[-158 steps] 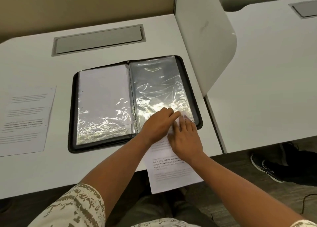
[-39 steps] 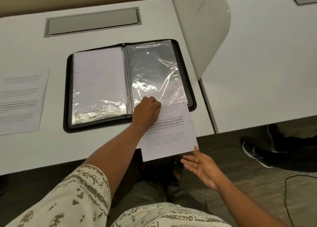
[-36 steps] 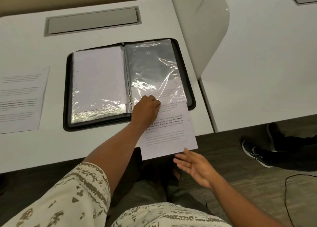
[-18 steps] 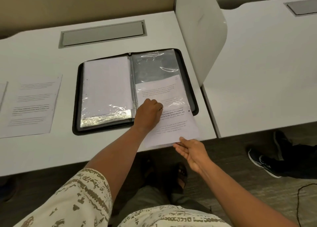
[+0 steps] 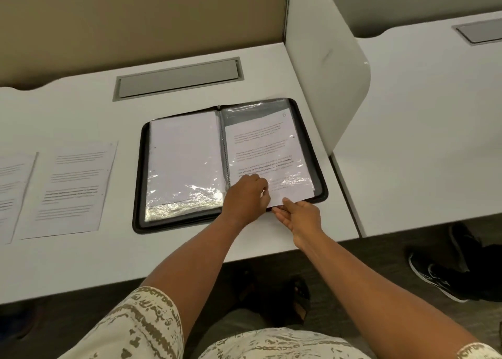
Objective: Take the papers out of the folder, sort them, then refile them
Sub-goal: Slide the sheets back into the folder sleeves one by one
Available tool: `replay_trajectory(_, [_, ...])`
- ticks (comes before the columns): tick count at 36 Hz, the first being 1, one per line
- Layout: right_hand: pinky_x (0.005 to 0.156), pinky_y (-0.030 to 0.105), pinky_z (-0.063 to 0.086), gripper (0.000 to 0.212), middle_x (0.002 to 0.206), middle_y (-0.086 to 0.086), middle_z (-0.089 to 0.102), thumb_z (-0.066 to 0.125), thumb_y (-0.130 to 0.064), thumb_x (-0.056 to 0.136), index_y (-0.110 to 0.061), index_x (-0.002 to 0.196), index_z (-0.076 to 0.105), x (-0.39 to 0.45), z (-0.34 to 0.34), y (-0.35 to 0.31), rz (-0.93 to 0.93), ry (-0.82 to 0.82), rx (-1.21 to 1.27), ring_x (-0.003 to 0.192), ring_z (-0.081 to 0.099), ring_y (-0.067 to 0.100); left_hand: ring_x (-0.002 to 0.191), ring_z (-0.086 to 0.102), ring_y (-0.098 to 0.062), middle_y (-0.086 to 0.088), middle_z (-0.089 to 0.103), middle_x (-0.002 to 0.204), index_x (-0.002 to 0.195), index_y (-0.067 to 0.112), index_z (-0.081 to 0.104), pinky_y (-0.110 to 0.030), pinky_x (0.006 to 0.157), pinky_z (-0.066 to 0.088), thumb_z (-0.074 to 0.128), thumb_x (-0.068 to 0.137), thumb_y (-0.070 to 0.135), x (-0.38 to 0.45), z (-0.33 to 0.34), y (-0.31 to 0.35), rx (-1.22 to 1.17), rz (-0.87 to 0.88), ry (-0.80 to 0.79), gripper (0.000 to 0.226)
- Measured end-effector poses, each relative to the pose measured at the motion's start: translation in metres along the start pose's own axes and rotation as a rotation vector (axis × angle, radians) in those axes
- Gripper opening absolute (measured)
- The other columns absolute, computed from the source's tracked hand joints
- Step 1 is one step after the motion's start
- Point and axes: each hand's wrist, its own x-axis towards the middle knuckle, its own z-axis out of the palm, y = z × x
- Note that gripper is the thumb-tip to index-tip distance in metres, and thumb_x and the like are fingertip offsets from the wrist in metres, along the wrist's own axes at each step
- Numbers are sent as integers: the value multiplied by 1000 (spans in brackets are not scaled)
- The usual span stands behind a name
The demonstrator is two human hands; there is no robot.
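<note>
Right hand (image 5: 297, 217) was at the sheet's (image 5: 267, 157) near edge, fingers straight, tips on the bottom margin and pushing it away from the body; nothing curled round the paper. Left hand (image 5: 248, 195) sat at the near end of the right sleeve (image 5: 255, 113) by the spine, fingers curled onto the plastic at its mouth, apparently holding it open; exact pinch not readable.

Change: half a second earlier the sheet was only about halfway in, with its lower half hanging off the folder (image 5: 141, 195) toward the desk edge. Now almost all of it lay under the plastic, only a narrow strip still out at the bottom, slightly skewed. A second back the right hand was open under the paper; it had since come up to the bottom edge.

Read: refiling in progress, this page nearly seated. The left sleeve (image 5: 184, 157) already held paper. Two printed sheets (image 5: 70, 187) waited on the desk (image 5: 81, 263) left of the folder.
</note>
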Motion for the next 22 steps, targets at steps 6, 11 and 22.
replay_trajectory(6, [72, 28, 63, 15, 99, 19, 74, 66, -12, 97, 2, 105, 67, 8, 22, -8, -39, 3, 37, 80, 76, 21, 74, 56, -16, 4, 60, 83, 89, 19, 62, -37, 59, 54, 58, 91, 29, 1, -8, -5, -21, 18, -28, 11])
replay_trajectory(11, [66, 25, 61, 16, 85, 15, 72, 66, -13, 97, 1, 106, 67, 12, 40, -11, -72, 16, 73, 70, 73, 17, 77, 56, -16, 3, 60, 87, 93, 19, 63, -39, 63, 53, 58, 92, 32, 2, -12, -12, -57, 40, -88, 14])
replay_trajectory(22, [53, 23, 53, 15, 67, 7, 67, 61, -5, 98, -14, 103, 72, 30, 46, -20, -84, 70, 44, 57, 61, 14, 76, 57, -17, 4, 60, 86, 94, 19, 64, -33, 60, 47, 58, 93, 31, 0, -14, -25, -109, 77, -97, 13])
